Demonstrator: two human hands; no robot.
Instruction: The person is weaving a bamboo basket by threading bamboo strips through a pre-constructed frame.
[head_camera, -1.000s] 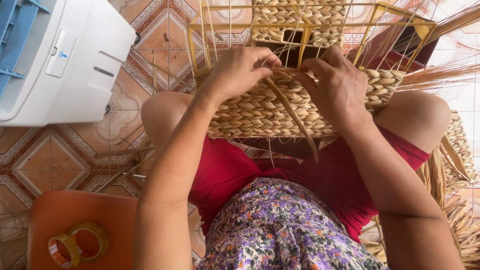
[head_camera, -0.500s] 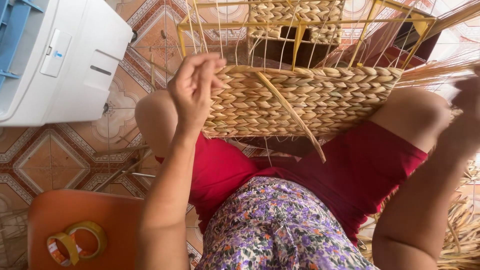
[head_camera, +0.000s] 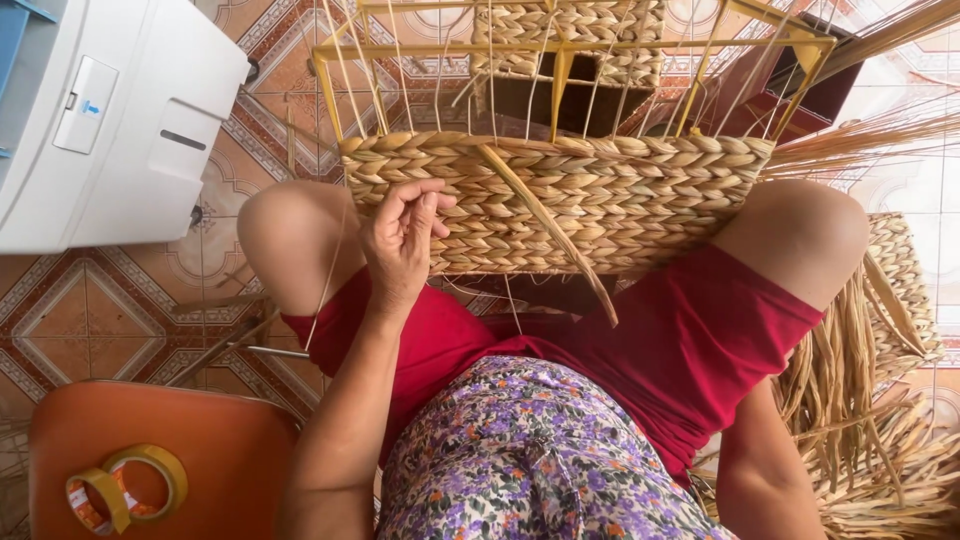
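Left hand (head_camera: 402, 240): fingers curled loosely together, palm up, pinching nothing visible, just beside the woven basket (head_camera: 590, 195) edge on the lap. Open floor beyond its knuckles. Right hand out of frame; forearm lowered toward straw pile (head_camera: 860, 440).

1. White plastic appliance (head_camera: 110, 110) top left, standing on the floor, grey latch on its face.
2. Patterned tile floor (head_camera: 90, 310), terracotta and cream motifs.
3. Orange stool (head_camera: 200, 450) bottom left; two tape rolls (head_camera: 125, 488) lie on it, touching each other.
4. Pile of dried straw (head_camera: 860, 440) at right on the floor.
5. Dark red box (head_camera: 800, 95) top right, partly hidden.
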